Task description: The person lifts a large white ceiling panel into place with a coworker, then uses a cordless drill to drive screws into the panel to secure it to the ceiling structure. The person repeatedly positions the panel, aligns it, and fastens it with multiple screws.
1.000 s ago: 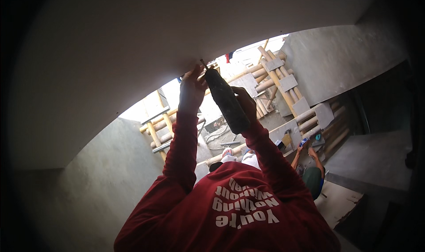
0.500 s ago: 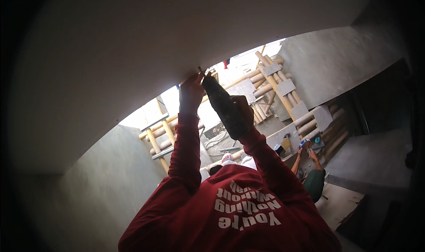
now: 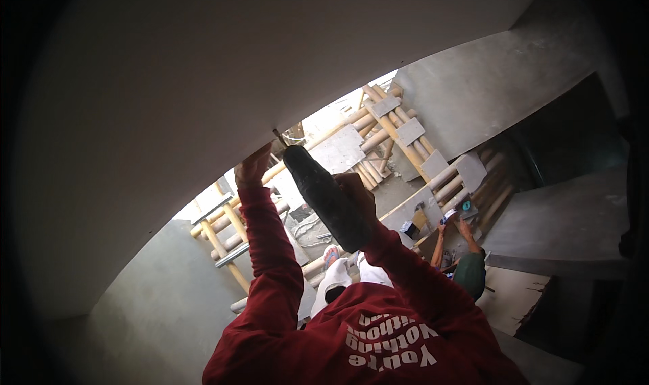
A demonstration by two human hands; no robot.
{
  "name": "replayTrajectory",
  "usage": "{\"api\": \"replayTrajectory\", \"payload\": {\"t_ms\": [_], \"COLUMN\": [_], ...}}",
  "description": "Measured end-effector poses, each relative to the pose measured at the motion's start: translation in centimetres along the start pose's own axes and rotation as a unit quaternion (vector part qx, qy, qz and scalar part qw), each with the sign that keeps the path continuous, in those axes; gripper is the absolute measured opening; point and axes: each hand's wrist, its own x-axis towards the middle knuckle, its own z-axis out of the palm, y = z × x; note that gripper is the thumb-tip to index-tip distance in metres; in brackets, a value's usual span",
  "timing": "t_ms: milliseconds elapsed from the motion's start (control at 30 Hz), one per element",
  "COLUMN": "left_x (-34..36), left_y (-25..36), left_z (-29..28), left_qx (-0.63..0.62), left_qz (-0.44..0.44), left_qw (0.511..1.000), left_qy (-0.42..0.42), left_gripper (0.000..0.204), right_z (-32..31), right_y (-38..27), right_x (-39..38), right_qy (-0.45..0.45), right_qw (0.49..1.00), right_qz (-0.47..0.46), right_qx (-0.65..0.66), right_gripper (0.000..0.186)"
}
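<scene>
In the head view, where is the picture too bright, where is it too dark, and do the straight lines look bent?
Head view: the daylit gap behind the bamboo poles is overexposed; the picture's corners fall into black; the large pale panel is dim and its edge curves from fisheye distortion; the dark tool in the right hand shows little detail; the left hand is backlit.

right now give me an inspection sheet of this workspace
surface: pale curved panel, hands at its edge
job's things: dark power tool, tip at a small fastener on the edge
clutter: bamboo poles and grey boards
grippers: left hand touches the panel edge; right hand grips the tool
cables: light loops on the ground, unclear
surroundings: grey walls; another person crouching
</scene>
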Motion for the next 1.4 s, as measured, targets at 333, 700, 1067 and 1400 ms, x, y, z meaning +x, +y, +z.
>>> {"api": "replayTrajectory", "payload": {"t_ms": [333,700,1067,1400], "left_x": [3.7,3.5,2.4,2.5], "left_y": [2.0,1.3,-0.4,-1.9], "left_z": [-6.0,-12.9,-17.6,-15.5], "left_qx": [-0.040,-0.050,-0.043,0.089], "left_qz": [-0.013,-0.019,-0.019,0.014], "left_qw": [0.995,0.996,0.995,0.992], "left_qy": [-0.086,-0.072,-0.085,-0.091], "left_gripper": [0.049,0.047,0.046,0.045], "right_z": [0.0,-0.4,-0.2,-0.5], "right_y": [-0.1,0.0,1.7,2.1], "right_x": [0.2,1.0,0.6,0.9], "right_qy": [0.011,-0.061,-0.063,-0.102], "right_qw": [0.999,0.995,0.954,0.950], "right_qz": [0.050,-0.031,-0.092,-0.094], "right_qx": [0.014,-0.074,-0.278,-0.281], "right_gripper": [0.026,0.040,0.045,0.050]}}
